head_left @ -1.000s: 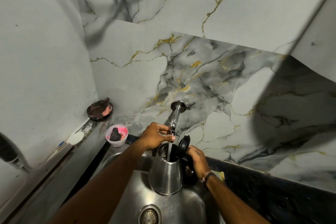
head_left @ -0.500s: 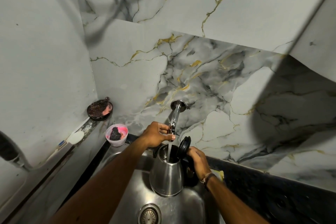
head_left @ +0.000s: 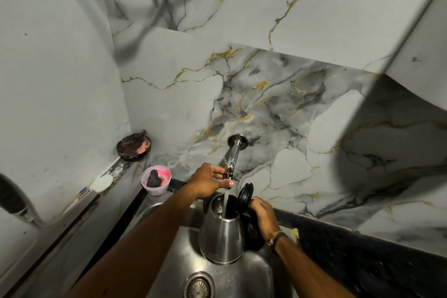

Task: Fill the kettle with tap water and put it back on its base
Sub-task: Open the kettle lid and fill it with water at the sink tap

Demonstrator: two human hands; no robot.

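Note:
A stainless steel kettle [head_left: 221,237] with its black lid [head_left: 244,197] flipped open is held over the steel sink [head_left: 256,276], under the wall tap [head_left: 233,155]. A stream of water [head_left: 226,203] runs from the tap into the kettle's mouth. My right hand [head_left: 263,216] grips the kettle's black handle on its right side. My left hand [head_left: 210,180] is closed on the tap lever at the spout's end. The kettle's base is not in view.
The sink drain [head_left: 199,285] lies below the kettle. A pink cup with a dark scrubber [head_left: 156,180] stands at the sink's back left corner, a round dish with a scouring pad [head_left: 134,145] on the ledge behind it. Dark counter [head_left: 362,256] runs to the right.
Water keeps running into the kettle; both hands and the kettle have barely moved.

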